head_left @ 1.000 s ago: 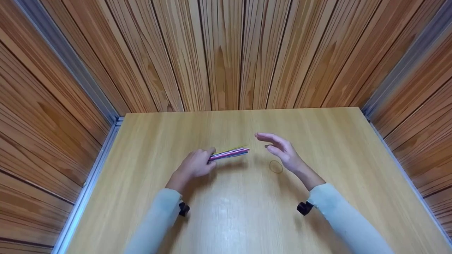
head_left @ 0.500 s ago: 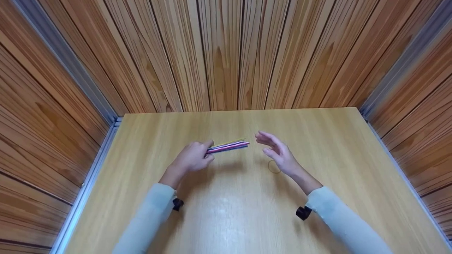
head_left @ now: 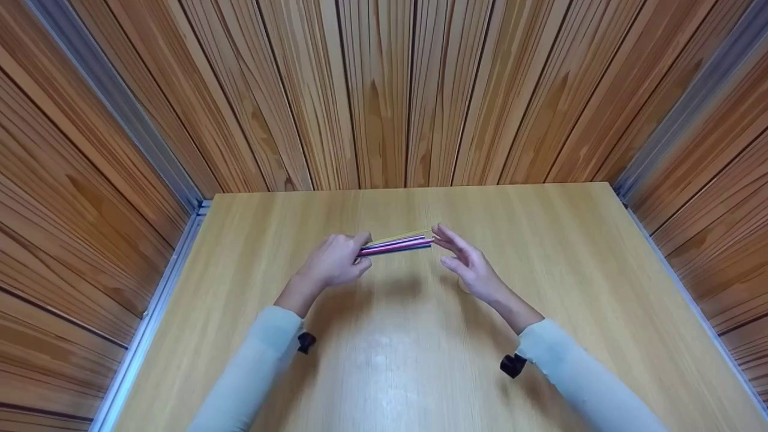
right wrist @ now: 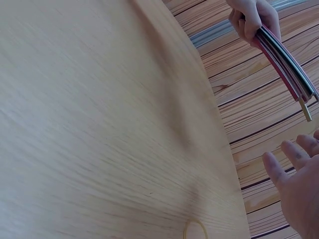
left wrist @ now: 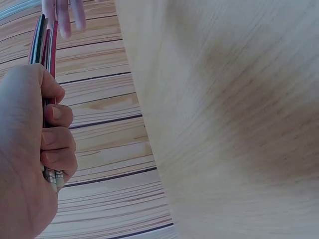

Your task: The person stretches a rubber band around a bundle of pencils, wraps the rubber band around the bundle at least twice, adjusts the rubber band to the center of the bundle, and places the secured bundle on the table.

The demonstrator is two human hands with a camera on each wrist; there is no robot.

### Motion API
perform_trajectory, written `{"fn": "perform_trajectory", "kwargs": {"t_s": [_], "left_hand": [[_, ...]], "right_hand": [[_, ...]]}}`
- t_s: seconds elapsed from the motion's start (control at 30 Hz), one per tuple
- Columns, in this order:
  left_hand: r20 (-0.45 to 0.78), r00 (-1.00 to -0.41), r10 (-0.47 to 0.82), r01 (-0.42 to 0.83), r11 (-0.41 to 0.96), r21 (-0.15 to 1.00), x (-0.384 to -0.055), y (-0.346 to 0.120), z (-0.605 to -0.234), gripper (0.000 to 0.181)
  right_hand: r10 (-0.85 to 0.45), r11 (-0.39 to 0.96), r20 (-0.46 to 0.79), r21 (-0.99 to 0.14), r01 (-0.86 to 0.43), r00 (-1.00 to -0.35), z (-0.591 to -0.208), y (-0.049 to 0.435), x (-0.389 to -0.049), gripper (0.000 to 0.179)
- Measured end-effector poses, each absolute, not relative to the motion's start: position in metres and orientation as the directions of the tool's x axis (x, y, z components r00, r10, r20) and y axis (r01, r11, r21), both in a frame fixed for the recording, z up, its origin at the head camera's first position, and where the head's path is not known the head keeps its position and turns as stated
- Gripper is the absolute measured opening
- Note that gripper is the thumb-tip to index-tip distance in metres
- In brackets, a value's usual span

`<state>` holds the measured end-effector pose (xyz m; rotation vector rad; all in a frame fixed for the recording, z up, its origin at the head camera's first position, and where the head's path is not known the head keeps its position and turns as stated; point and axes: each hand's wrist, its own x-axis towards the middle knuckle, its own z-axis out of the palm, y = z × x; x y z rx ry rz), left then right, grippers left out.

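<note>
My left hand (head_left: 336, 261) grips a bundle of several thin coloured pencils (head_left: 399, 245) above the table, their far ends pointing right. In the left wrist view its fingers are curled round them, and pale erasers with metal bands (left wrist: 52, 177) stick out below the little finger. One yellow pencil (right wrist: 305, 110) reaches out past the others in the right wrist view. My right hand (head_left: 473, 267) is held with spread, lightly bent fingers just off the pencil ends, holding nothing. Below it on the table lies a rubber band (right wrist: 185, 231), mostly hidden by that hand in the head view.
The light wooden table (head_left: 384, 348) is bounded by wood-plank walls (head_left: 384, 90) at the back and both sides. Metal rails (head_left: 153, 312) run along its side edges. A small black camera (head_left: 513, 365) sits at the right wrist, another (head_left: 306, 342) at the left.
My left hand has lifted the pencils slightly and brought them right, close to the right hand's fingertips. The right hand has shifted a little left, over the rubber band.
</note>
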<state>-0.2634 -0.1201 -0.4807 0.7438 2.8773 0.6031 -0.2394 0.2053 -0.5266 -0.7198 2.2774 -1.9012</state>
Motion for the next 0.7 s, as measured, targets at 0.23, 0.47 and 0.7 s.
{"fn": "perform_trajectory", "kwargs": {"t_s": [0.23, 0.47, 0.7], "left_hand": [[0.011, -0.865, 0.501, 0.466, 0.795, 0.388, -0.2627, -0.1159, -0.4798, 0.031], [-0.005, -0.869, 0.496, 0.454, 0.799, 0.395, -0.2641, -0.1143, -0.4805, 0.034], [-0.025, -0.869, 0.493, 0.448, 0.808, 0.383, -0.266, -0.111, -0.4799, 0.035]], "right_hand": [[-0.439, 0.12, 0.215, -0.948, -0.294, -0.873, -0.5261, 0.2023, -0.2378, 0.068], [-0.466, 0.113, 0.227, -0.943, -0.311, -0.855, -0.5273, 0.2022, -0.2357, 0.071], [-0.507, 0.108, 0.253, -0.93, -0.352, -0.824, -0.5271, 0.1992, -0.2319, 0.076]]}}
